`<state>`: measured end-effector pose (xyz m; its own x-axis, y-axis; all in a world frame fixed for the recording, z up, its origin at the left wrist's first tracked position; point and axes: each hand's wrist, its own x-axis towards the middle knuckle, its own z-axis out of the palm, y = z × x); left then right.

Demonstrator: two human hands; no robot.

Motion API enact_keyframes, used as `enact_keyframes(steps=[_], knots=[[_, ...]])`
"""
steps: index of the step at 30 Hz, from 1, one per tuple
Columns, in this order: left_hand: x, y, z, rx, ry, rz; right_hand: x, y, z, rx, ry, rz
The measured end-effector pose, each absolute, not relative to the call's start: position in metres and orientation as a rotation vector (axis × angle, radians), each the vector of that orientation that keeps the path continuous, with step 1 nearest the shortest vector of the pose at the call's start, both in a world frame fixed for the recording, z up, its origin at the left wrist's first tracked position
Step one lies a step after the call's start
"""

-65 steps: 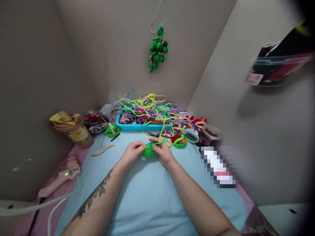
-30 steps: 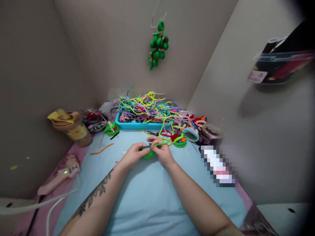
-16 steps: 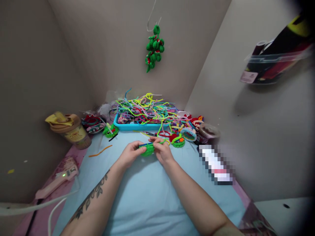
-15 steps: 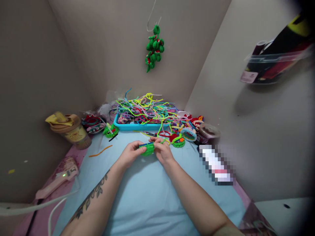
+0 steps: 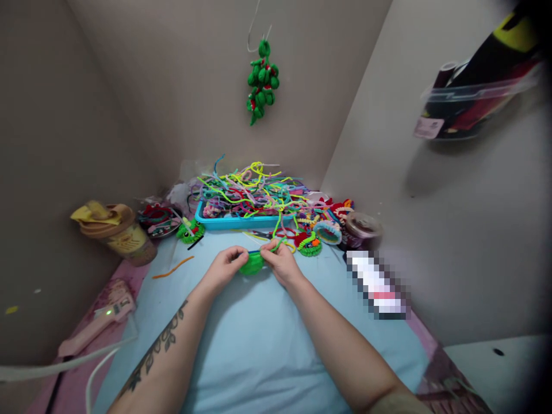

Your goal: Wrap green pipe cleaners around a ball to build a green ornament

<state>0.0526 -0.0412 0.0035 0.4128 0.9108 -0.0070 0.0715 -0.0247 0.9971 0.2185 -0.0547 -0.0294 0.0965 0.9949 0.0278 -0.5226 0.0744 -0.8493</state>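
Note:
Above the middle of the blue cloth, my left hand (image 5: 225, 267) pinches one end of a thin blue strip along the top edge of a bright green pipe cleaner piece (image 5: 252, 264). At the other end, my right hand (image 5: 279, 261) is closed with thumb and fingers on the same piece. A loose length of green pipe cleaner (image 5: 278, 244) sticks up past the right fingertips. The piece hangs below the strip, its strands too blurred to make out. Just beyond my hands lie scissors (image 5: 261, 234) and a green and red pipe cleaner figure (image 5: 309, 246).
Behind stands a blue tray (image 5: 241, 223) heaped with coloured pipe cleaners. A cup (image 5: 116, 234) and a pink glue gun (image 5: 99, 328) are at left. On the right are a jar (image 5: 363, 231) and a blurred-out phone (image 5: 377, 284). A green ornament (image 5: 263, 83) hangs above.
The view has shifted slightly. My right fingers have moved to the top edge of the green piece, and more of it shows hanging between my hands.

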Motion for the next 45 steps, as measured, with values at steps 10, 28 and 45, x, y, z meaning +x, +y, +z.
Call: enact_keyframes(steps=[10,28,45], knots=[[0.054,-0.040,-0.002,1.468,0.965,0.855,0.216,-0.054,-0.035,-0.878,-0.817,1.273],[0.053,-0.040,0.002,1.828,1.129,0.814,0.217,-0.054,-0.038,-0.901,-0.967,1.264],[0.047,-0.041,0.010,1.691,1.166,0.868,0.232,-0.054,-0.036,-1.216,-1.573,0.232]])
